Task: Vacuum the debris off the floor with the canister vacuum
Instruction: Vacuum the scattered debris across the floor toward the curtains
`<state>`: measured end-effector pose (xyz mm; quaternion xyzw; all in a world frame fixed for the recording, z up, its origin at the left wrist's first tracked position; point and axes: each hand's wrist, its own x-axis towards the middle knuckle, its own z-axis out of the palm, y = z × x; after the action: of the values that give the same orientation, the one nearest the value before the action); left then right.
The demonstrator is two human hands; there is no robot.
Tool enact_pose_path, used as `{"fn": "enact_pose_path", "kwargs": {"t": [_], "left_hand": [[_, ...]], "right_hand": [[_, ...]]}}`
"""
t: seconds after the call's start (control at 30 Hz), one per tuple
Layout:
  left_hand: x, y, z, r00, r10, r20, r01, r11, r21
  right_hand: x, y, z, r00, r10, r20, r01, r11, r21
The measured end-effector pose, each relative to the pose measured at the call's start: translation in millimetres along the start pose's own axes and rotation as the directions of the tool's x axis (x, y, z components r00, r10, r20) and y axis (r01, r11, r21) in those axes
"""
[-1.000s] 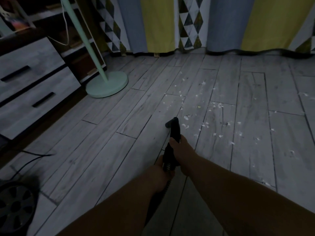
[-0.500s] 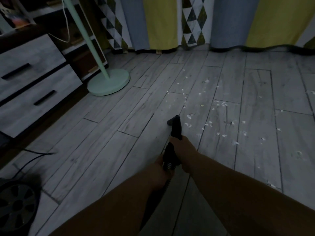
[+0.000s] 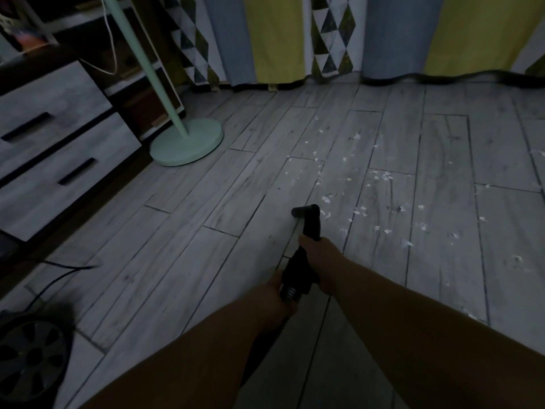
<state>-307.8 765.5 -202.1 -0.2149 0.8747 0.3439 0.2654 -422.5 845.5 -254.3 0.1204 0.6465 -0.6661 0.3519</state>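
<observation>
Hands in firm grip on vacuum wand (image 3: 311,228), left hand (image 3: 275,292) behind right hand (image 3: 321,258), debris (image 3: 326,199) just beside nozzle (image 3: 305,211).

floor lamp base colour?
Pale mint green, same as its pole; the floor lamp base shows clearly in the head view.

Head-worn, down over floor (image 3: 177,261), perhaps standing.

a home interior is shown – a dim bedroom or living room. it is marked by floor-length patterned curtains (image 3: 280,39), a drawer unit (image 3: 59,184), a pale green floor lamp (image 3: 188,143) and grey plank flooring (image 3: 165,261).
</observation>
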Motion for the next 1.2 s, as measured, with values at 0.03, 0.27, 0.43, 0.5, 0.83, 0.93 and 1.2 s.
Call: {"fn": "enact_pose_path", "kwargs": {"t": [0.03, 0.27, 0.43, 0.5, 0.83, 0.93, 1.2], "left_hand": [[-0.2, -0.3, 0.9, 1.0, 0.004, -0.001, -0.004, 1.0, -0.005], [-2.6, -2.9, 10.4, 1.0, -0.001, 0.008, 0.001, 1.0, 0.028], [-12.2, -1.4, 19.6, 1.0, 0.016, 0.012, -0.016, 1.0, 0.026], [-15.6, 1.0, 23.1, 1.0, 0.024, 0.014, -0.025, 0.999, 0.037], [-35.5, 12.9, 43.2, 0.997, 0.037, 0.069, -0.045, 0.992, 0.12], [-38.0, 13.5, 46.9, 0.995, 0.049, 0.087, -0.059, 0.99, 0.126], [-45.0, 13.6, 55.1, 0.991, 0.056, 0.122, -0.073, 0.987, 0.14]], "right_hand": [[-0.6, -0.2, -0.3, 1.0, -0.001, 0.0, 0.001, 1.0, 0.007], [-9.2, 1.7, -3.4, 0.998, -0.032, -0.048, 0.029, 0.998, -0.064], [-19.5, 6.8, -10.6, 0.997, -0.03, -0.068, 0.023, 0.994, -0.109], [-25.3, 7.1, -14.5, 0.997, -0.025, -0.072, 0.017, 0.993, -0.115], [-55.3, 14.8, -35.4, 0.987, 0.007, -0.159, -0.025, 0.994, -0.109], [-62.1, 18.3, -40.3, 0.984, 0.003, -0.181, -0.022, 0.994, -0.104], [-76.6, 32.7, -50.3, 0.975, 0.003, -0.223, -0.017, 0.998, -0.062]]}}
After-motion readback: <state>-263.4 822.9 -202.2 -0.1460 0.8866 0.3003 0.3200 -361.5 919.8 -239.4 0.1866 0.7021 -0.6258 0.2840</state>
